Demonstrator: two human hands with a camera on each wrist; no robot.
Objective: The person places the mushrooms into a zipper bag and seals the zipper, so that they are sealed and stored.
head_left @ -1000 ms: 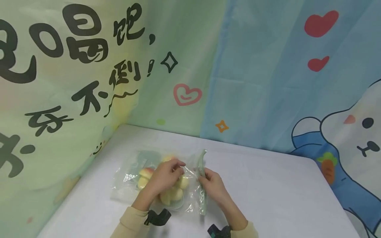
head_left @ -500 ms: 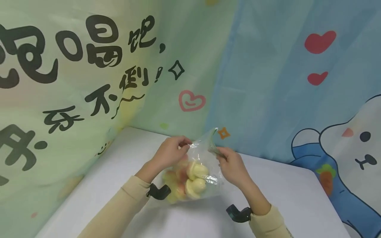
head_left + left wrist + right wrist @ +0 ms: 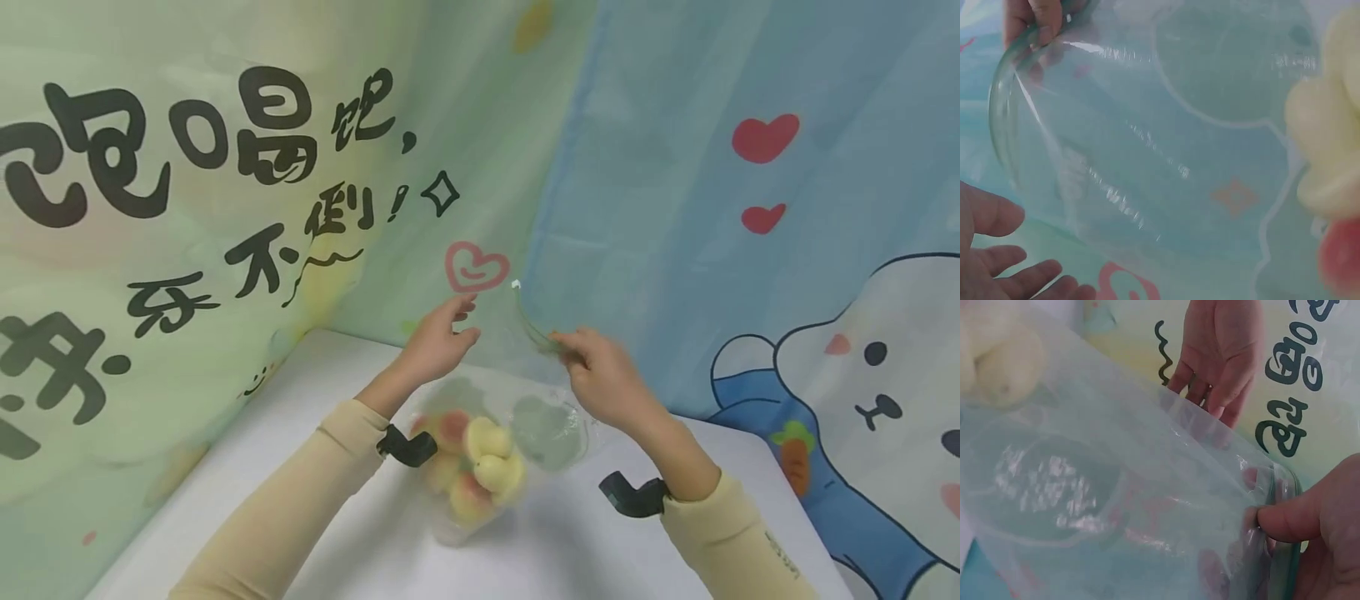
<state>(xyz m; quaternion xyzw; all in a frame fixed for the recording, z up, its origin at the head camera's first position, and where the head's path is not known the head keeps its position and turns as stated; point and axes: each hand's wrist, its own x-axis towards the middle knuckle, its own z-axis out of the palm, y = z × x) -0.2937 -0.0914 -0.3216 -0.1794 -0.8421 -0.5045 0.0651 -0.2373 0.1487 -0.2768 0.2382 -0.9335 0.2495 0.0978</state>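
Observation:
A clear zip bag with pale green patches hangs tilted over the table, its green-edged mouth raised. My right hand pinches the green zip edge between thumb and fingers. At the left of the bag's mouth, my left hand is spread with nothing in it; the left wrist view shows its fingers extended beside the plastic. Low in the bag sit several rounded yellow and red fruit-like pieces, partly blurred behind the film.
A white-covered table lies beneath the bag. Behind it hangs a printed curtain with black lettering, hearts and a white cartoon animal. Both wrists wear black camera mounts.
The bag has gone from lying flat to hanging raised, its fruit-like pieces bunched low. My right hand has lifted the zip edge; my left hand has moved up and now stands apart from the bag.

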